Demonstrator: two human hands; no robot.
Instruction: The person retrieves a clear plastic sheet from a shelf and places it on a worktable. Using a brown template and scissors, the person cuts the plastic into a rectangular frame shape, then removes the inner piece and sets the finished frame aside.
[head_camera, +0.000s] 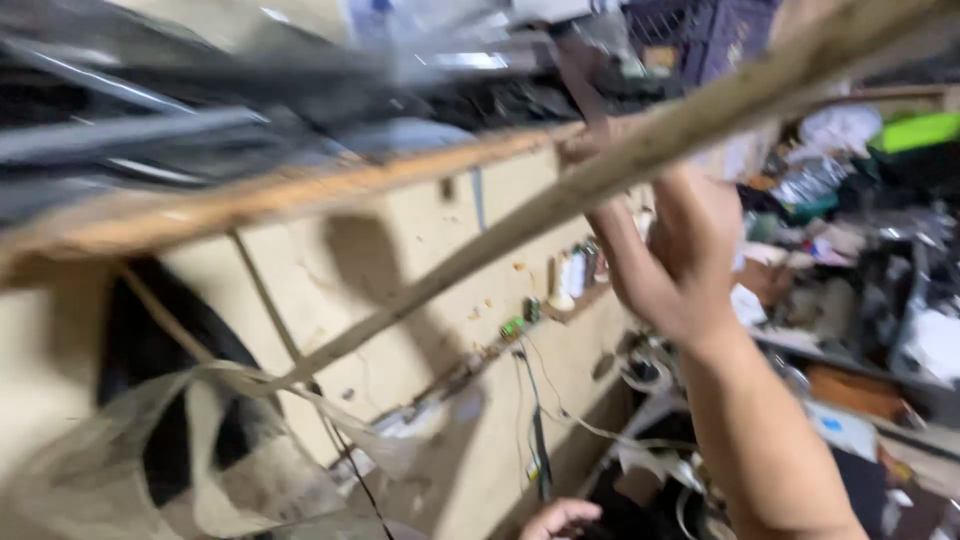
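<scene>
I count two hands: the right hand (680, 265) is raised to one long wooden pole (600, 175), and the left hand (560, 518) shows low at the bottom edge. There is one wooden shelf (300, 190) high on the wall, with a pile of dark things I cannot count because of the blur. On one small ledge (580, 300) stand about three small bottles (572, 275). One pale sack (120, 470) hangs at the lower left. One bright green object (915, 130) lies at the right.

Right hand (680, 255) raised at 1 o'clock, forearm angled up, fingers curled. Left hand (558, 520) low at 6 o'clock, fingers loosely bent.
</scene>
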